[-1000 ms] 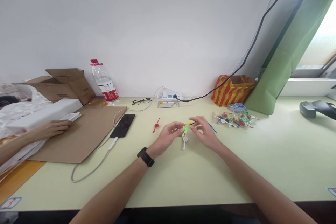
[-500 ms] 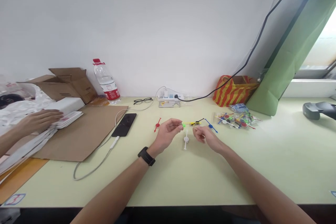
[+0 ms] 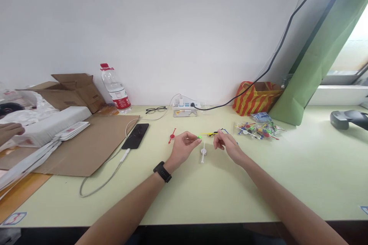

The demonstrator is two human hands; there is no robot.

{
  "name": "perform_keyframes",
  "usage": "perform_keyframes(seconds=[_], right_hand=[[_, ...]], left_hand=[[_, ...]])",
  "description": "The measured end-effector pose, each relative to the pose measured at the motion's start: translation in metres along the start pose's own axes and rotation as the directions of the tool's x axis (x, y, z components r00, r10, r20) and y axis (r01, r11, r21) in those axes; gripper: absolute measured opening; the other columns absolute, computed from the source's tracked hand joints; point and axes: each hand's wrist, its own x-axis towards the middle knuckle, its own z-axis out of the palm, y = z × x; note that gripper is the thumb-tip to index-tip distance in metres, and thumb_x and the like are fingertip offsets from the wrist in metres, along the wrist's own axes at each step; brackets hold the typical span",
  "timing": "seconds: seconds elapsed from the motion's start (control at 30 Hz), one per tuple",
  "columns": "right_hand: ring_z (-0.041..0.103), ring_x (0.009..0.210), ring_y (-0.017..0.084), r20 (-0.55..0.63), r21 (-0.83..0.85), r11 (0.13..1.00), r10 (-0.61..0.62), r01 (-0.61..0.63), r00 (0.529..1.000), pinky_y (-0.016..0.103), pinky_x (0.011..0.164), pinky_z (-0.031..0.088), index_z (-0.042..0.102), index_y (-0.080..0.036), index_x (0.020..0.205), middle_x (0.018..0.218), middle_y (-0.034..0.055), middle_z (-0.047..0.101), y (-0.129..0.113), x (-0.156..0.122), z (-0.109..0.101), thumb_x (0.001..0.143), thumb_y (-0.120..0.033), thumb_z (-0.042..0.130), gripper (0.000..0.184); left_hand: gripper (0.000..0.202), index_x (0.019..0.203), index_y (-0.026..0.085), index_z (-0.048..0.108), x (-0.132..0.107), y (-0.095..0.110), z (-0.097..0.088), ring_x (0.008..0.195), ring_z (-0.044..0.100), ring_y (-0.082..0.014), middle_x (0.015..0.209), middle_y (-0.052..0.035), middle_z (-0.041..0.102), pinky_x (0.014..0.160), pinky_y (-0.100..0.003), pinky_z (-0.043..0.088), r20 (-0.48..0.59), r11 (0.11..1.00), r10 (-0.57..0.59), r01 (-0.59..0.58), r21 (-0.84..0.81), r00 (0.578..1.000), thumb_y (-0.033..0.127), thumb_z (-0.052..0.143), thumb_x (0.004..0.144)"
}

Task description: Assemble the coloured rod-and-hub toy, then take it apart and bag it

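Observation:
My left hand (image 3: 185, 145), wearing a black watch on the wrist, pinches a small bright green plastic piece (image 3: 199, 137) between thumb and fingertips. My right hand (image 3: 227, 145) has curled fingers just to the right; whether anything is in them is hidden. A yellow plastic arrow (image 3: 209, 134) lies between the hands, beside a black one (image 3: 212, 134). A blue arrow (image 3: 225, 131) is partly covered by my right hand. Below the gap between the hands lies a white arrow with a round hub (image 3: 203, 151). Left of my left hand is a red arrow (image 3: 172, 136).
Bagged coloured arrows (image 3: 260, 130) lie at right, before a striped bag (image 3: 255, 97). Left are a phone (image 3: 135, 136) on a cable, a cardboard sheet (image 3: 92, 149), a bottle (image 3: 116, 90) and another person's hand (image 3: 10, 132). Glasses (image 3: 156, 110) and a power strip (image 3: 185, 104) stand behind.
My right hand has shifted slightly right and now covers more of the blue arrow. My left hand still pinches the green piece. The other person's hand has withdrawn to the left.

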Motion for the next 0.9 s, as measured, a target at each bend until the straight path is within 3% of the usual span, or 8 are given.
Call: perform_keyframes(seconds=[0.23,0.4,0.5,0.6,0.7,0.8,0.9], right_hand=[[0.042,0.059,0.015,-0.030,0.011,1.000,-0.008,0.008,1.000,0.031,0.057,0.031,0.064,-0.018,0.059,0.059,0.0036,0.054,-0.005,-0.001,0.000,0.101,-0.066,0.037,0.069],[0.042,0.060,0.016,-0.098,-0.005,0.999,-0.047,0.047,0.994,0.031,0.057,0.031,0.062,-0.019,0.058,0.060,0.0034,0.052,-0.006,-0.003,-0.001,0.100,-0.067,0.036,0.069],[0.041,0.060,0.015,-0.126,-0.098,0.993,-0.079,0.067,0.989,0.031,0.057,0.032,0.061,-0.019,0.061,0.059,0.0015,0.048,-0.002,-0.001,-0.005,0.101,-0.063,0.035,0.065],[0.041,0.057,0.014,-0.070,-0.355,0.933,-0.093,0.062,0.993,0.029,0.055,0.031,0.062,-0.020,0.068,0.060,-0.0011,0.047,0.003,0.001,-0.011,0.099,-0.056,0.047,0.049],[0.049,0.062,0.014,0.050,-0.559,0.826,-0.052,0.071,0.997,0.027,0.057,0.035,0.066,-0.021,0.079,0.070,-0.0004,0.058,0.007,0.001,-0.015,0.089,-0.045,0.066,0.027],[0.055,0.064,0.015,0.187,-0.557,0.826,0.028,0.082,0.982,0.026,0.057,0.039,0.069,-0.021,0.087,0.073,-0.0004,0.062,0.011,-0.002,-0.014,0.086,-0.038,0.069,0.017],[0.056,0.063,0.015,0.216,-0.495,0.866,0.044,0.070,0.975,0.026,0.056,0.041,0.069,-0.021,0.088,0.071,-0.0004,0.062,0.015,-0.002,-0.006,0.091,-0.037,0.064,0.017]], left_hand=[[0.034,0.079,0.015,0.065,-0.001,-0.004,0.003,0.080,0.073,-0.0207,0.087,-0.0082,0.075,0.078,-0.033,0.058,0.013,1.000,-0.007,0.007,0.003,1.000,0.035,0.090,0.071],[0.033,0.083,0.016,0.063,0.001,0.003,0.002,0.083,0.074,-0.0214,0.085,-0.0064,0.073,0.080,-0.034,0.058,-0.114,0.995,0.072,-0.079,-0.061,0.991,0.036,0.088,0.074],[0.033,0.084,0.016,0.062,0.001,0.009,0.001,0.083,0.074,-0.0221,0.082,-0.0053,0.072,0.080,-0.035,0.059,-0.153,0.990,0.083,-0.099,-0.098,0.985,0.036,0.087,0.075],[0.034,0.085,0.016,0.061,0.002,0.010,0.000,0.081,0.074,-0.0217,0.082,-0.0052,0.072,0.080,-0.036,0.058,-0.164,0.989,0.080,-0.099,-0.111,0.983,0.035,0.088,0.074],[0.034,0.085,0.016,0.061,0.004,0.009,-0.001,0.080,0.073,-0.0213,0.082,-0.0056,0.072,0.079,-0.036,0.058,-0.176,0.990,0.073,-0.093,-0.107,0.982,0.036,0.087,0.075],[0.034,0.087,0.016,0.062,0.005,0.009,-0.002,0.081,0.073,-0.0214,0.084,-0.0059,0.072,0.079,-0.036,0.058,-0.203,0.993,0.061,-0.080,-0.086,0.977,0.036,0.087,0.076],[0.034,0.088,0.016,0.062,0.005,0.009,-0.003,0.081,0.073,-0.0214,0.084,-0.0055,0.071,0.079,-0.037,0.058,-0.208,0.993,0.060,-0.080,-0.090,0.976,0.037,0.086,0.076]])
